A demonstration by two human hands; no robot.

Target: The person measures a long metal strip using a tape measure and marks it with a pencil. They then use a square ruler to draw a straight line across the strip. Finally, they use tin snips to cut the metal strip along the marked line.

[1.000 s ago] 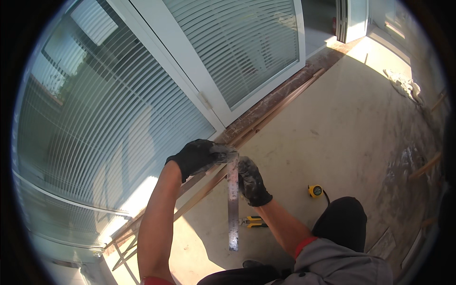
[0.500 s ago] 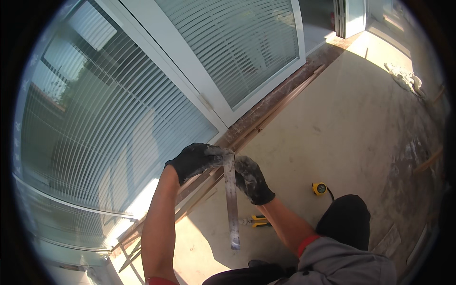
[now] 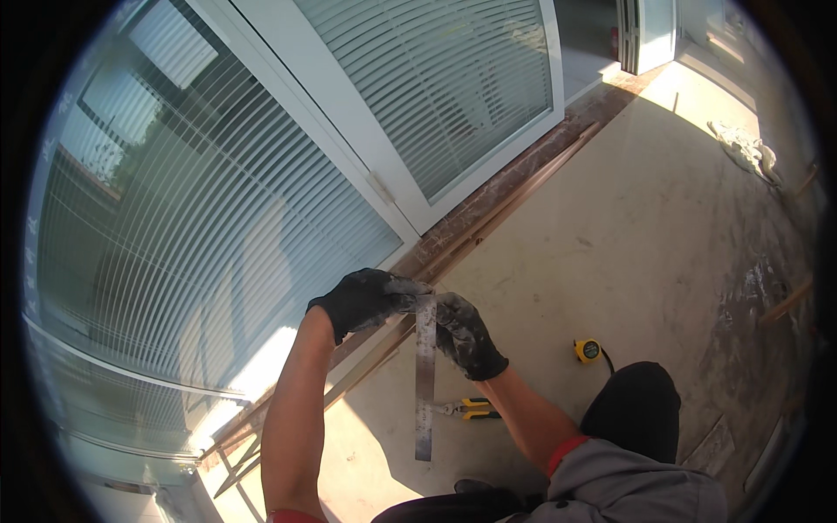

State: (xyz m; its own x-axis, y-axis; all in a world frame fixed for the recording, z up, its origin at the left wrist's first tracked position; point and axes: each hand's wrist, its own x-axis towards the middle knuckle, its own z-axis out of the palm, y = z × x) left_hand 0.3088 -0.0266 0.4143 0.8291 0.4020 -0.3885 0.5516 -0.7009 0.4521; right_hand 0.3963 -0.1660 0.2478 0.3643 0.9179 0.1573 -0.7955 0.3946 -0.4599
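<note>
You held the steel ruler (image 3: 425,383) by its top end, hanging upright over the concrete floor (image 3: 628,235) just out from the door sill (image 3: 488,218). Your left hand (image 3: 362,301) had its gloved fingers closed on that end; your right hand (image 3: 466,336) pinched it from the other side. The ruler was not laid against anything, so any measuring looked still to do. The pliers (image 3: 471,407) and yellow tape measure (image 3: 588,350) lay untouched on the floor nearby.
</note>
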